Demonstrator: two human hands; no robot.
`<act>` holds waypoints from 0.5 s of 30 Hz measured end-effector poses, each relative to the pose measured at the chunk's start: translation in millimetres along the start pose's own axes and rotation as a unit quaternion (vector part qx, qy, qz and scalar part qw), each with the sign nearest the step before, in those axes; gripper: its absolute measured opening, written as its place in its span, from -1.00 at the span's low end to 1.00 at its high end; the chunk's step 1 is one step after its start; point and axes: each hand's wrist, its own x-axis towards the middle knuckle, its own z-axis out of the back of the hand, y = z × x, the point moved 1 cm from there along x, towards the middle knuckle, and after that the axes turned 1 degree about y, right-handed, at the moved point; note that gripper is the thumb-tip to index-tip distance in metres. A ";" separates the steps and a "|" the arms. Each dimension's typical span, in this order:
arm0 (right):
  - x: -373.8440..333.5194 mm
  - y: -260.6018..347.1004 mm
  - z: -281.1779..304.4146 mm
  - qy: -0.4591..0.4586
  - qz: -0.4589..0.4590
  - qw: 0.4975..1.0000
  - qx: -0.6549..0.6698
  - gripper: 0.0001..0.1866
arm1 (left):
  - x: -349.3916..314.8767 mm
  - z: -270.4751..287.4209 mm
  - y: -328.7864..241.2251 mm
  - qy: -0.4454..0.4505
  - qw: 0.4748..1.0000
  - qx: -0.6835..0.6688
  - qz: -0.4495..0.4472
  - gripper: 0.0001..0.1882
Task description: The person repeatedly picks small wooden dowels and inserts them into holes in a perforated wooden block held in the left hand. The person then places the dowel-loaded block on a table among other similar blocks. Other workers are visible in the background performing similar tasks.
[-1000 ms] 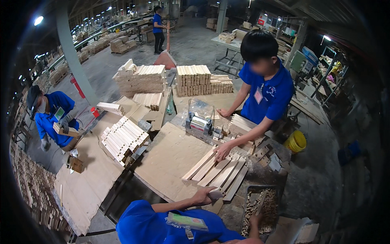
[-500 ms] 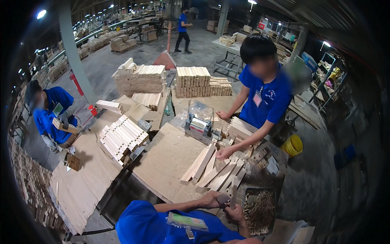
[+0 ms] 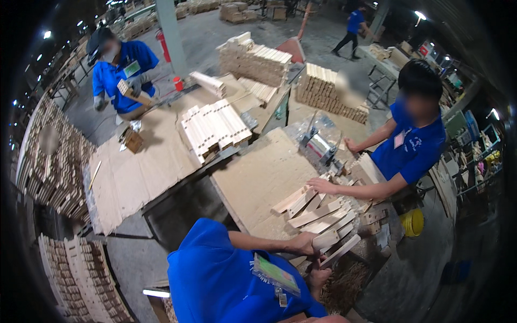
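Near the bottom of the head view, my left hand (image 3: 305, 244) is closed at the near end of a pale wooden slat (image 3: 326, 240). Just below it, my right hand (image 3: 320, 275) grips another wooden slat (image 3: 341, 251), which points up and to the right; its fingers are partly hidden. Both pieces lie close to a loose pile of slats (image 3: 318, 218) on the cardboard-covered table (image 3: 253, 175). Some slats show drilled holes at their ends. Across the pile, a co-worker's hand (image 3: 322, 186) rests on the far ends of several slats.
A small machine (image 3: 320, 146) with a clear cover stands beyond the pile. Small wooden dowels (image 3: 350, 277) lie by my right hand. Stacked slats (image 3: 215, 129) sit on the left table, where another worker (image 3: 126, 81) holds a drilled block. A yellow bucket (image 3: 412, 222) stands at right.
The view has swung, so the scene sits further right and tilted. The slat in my right hand has tipped from upright toward the pile. The co-worker's near hand has moved onto the slats.
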 end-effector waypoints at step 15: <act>14.5 -4.6 -16.6 -0.041 0.070 0.996 -0.020 -0.73 | -6.0 12.9 -8.4 -0.060 0.986 -0.139 0.072 -0.63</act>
